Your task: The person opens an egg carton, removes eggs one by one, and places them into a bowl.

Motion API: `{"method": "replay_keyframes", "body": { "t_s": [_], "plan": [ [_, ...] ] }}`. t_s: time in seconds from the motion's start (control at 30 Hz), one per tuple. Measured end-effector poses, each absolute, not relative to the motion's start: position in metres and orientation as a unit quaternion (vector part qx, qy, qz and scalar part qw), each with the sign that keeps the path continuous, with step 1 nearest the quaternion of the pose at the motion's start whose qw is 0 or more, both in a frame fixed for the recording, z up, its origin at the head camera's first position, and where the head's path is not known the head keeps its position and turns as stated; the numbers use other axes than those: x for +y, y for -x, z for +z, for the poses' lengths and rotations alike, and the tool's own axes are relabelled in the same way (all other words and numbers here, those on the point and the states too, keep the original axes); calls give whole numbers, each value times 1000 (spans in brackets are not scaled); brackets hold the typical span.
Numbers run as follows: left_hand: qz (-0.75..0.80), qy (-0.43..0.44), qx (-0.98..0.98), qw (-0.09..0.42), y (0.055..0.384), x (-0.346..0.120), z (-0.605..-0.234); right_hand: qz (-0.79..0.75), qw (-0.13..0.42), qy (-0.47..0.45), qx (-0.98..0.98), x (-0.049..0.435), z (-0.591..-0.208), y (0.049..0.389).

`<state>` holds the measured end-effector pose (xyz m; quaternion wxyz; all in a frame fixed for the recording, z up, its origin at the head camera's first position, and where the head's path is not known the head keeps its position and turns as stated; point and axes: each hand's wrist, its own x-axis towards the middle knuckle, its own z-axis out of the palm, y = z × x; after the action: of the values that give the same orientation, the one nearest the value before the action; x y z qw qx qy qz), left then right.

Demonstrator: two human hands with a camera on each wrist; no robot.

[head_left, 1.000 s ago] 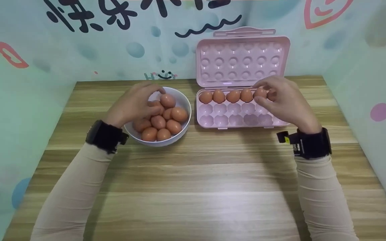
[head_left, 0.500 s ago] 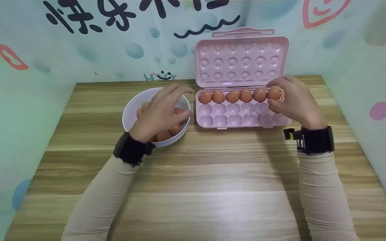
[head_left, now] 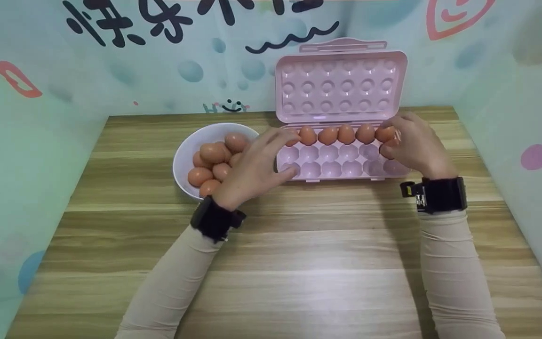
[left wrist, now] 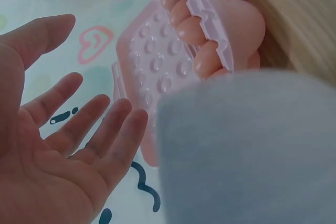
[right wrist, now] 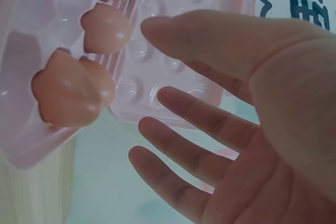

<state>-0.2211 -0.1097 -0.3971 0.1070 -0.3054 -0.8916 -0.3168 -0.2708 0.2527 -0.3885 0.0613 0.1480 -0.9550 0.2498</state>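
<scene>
There's a streaky wooden table (head_left: 308,263) under the left fingers (head_left: 275,137) and right fingers (head_left: 400,123), a pale glare showing on the near side of both. A blue-green backdrop (head_left: 148,89) rises beyond them. On it I see bold black characters (head_left: 165,20) past the left fingers, stretching leftward; a wavy black line (head_left: 278,45) roughly straight beyond them; and a little smiley (head_left: 232,108) nearer, to their left. Past the right fingers, off rightward, there's a red heart (head_left: 454,18); a purple dot (head_left: 535,157) sits well to their right.
</scene>
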Motion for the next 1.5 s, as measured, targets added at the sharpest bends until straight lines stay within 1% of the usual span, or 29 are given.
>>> {"method": "replay_keyframes", "body": {
  "t_s": [0.17, 0.3, 0.6, 0.7, 1.17, 1.3, 1.5],
  "plan": [
    [-324, 318, -885, 105, 221, -99, -406, 257, 64, -156, -952, 256, -398, 275],
    [-329, 317, -885, 88, 220, -92, -410, 267, 61, -151, -950, 258, -403, 278],
    [-333, 329, -880, 82, 219, -83, -422, 245, 19, -126, -961, 260, -412, 282],
    [-331, 325, -883, 73, 219, -82, -423, 242, 17, -125, -962, 261, -414, 284],
    [-331, 319, -886, 61, 220, -80, -426, 199, 94, -153, -964, 265, -423, 287],
    [-334, 321, -883, 68, 222, -81, -428, 201, 116, -152, -961, 265, -423, 286],
    [-338, 321, -881, 86, 224, -83, -428, 215, 130, -167, -953, 262, -415, 283]
  ]
}}
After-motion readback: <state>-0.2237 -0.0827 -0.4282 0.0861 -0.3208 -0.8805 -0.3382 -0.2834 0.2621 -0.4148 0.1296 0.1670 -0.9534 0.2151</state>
